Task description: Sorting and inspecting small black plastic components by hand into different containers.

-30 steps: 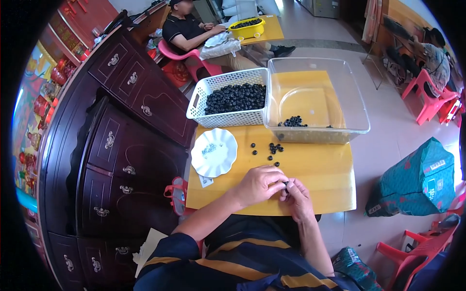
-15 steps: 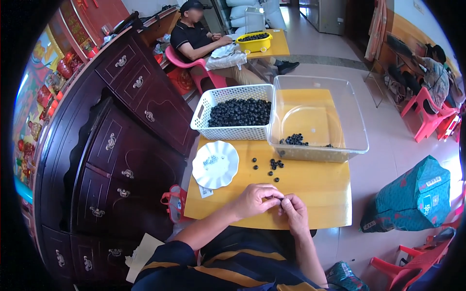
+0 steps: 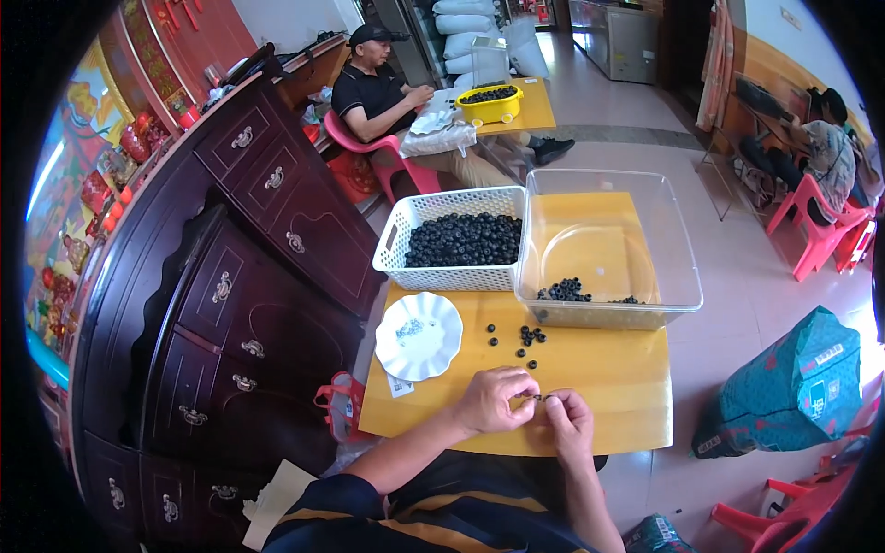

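Over the near edge of the yellow table, my left hand point(image 3: 496, 400) and my right hand point(image 3: 570, 426) face each other, fingertips pinched. Between them is a small dark piece point(image 3: 538, 397), too small to make out fully. Just beyond lie several loose small black round parts point(image 3: 527, 337), some with a hole in the middle. A white scalloped plate point(image 3: 446, 343) to the left holds tiny pale bits. Behind it stands a white perforated basket point(image 3: 442, 278) filled with the same black parts. The clear plastic bin point(image 3: 678, 276) on its right has a small heap of them in its near left corner.
A dark wooden cabinet point(image 3: 267, 295) runs along the left. On the right, a teal bag point(image 3: 774, 387) stands on the floor near red plastic stools point(image 3: 784, 516). Beyond my table, a seated person point(image 3: 387, 101) works beside a yellow tub point(image 3: 490, 109) of black parts.
The whole view has shifted, so the table sits slightly lower. My fingertips have drawn a little apart, with the dark piece showing between them. The seated person's hands have risen.
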Available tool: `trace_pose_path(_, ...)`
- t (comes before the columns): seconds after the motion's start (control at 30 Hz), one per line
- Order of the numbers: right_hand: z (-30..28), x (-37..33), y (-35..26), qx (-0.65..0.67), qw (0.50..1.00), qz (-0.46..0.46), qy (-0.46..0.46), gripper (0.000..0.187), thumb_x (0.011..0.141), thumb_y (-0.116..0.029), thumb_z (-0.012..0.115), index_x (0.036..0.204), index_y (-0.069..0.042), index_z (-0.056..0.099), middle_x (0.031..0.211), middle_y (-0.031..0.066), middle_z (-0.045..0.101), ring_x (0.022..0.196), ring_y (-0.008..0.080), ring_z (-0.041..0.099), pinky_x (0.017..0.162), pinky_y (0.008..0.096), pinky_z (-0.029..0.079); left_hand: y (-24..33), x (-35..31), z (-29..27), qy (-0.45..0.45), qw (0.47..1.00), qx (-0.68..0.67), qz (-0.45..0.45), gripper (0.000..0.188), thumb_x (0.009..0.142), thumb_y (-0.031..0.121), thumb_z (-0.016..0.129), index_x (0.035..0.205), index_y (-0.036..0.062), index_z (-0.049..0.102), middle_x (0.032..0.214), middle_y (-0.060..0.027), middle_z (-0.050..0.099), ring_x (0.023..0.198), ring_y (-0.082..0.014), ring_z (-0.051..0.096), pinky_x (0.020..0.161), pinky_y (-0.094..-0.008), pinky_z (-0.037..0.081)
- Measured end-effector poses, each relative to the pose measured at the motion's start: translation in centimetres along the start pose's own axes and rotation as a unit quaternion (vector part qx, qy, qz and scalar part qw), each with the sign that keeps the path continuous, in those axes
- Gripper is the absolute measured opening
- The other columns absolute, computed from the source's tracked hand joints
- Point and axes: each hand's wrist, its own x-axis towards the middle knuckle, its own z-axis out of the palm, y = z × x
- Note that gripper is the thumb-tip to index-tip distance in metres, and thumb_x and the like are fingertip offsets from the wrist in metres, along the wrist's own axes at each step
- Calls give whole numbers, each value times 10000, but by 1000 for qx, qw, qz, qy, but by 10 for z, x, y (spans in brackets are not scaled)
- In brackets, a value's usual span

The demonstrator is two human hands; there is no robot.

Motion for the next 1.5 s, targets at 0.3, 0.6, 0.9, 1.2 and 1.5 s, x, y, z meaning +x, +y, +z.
trace_pose_path(0.3,-3,5,-6,-477,833,-247,137,126,847,-106,745,922,-44,665,667,54,615,535,154,584,523,292,476,-42,-26,8,-21,985,167,-44,61,782,104,665,798,82,611,758,-80,645,707,-299,655,602,-424,526)
trace_pose_path(0.6,-1,11,-9,-503,815,-264,112,159,829,-150,747,945,-58,690,684,108,637,597,265,635,570,367,513,-42,-7,13,-29,983,169,-66,70,789,118,671,785,80,611,752,-92,644,714,-316,658,615,-441,531)
trace_pose_path(0.9,-4,-7,-1,-531,807,-236,103,142,842,-186,722,930,-80,686,683,110,636,617,291,652,588,389,529,-36,-20,20,-31,986,134,-92,88,816,163,728,875,109,692,753,-62,670,705,-282,675,616,-399,536)
trace_pose_path(1.2,-7,17,0,-468,843,-253,74,159,846,-103,739,967,-6,707,708,97,652,584,171,605,550,289,473,-27,-17,6,6,993,15,-116,332,772,-40,763,1086,41,688,770,-62,605,605,-136,580,538,-267,468)
trace_pose_path(1.5,-8,0,-1,-181,979,10,-92,178,958,-160,692,1025,4,687,803,-62,609,724,14,493,661,184,414,-10,-36,10,9,999,-36,25,359,726,-74,775,1057,54,726,883,-95,669,723,-228,669,623,-312,537)
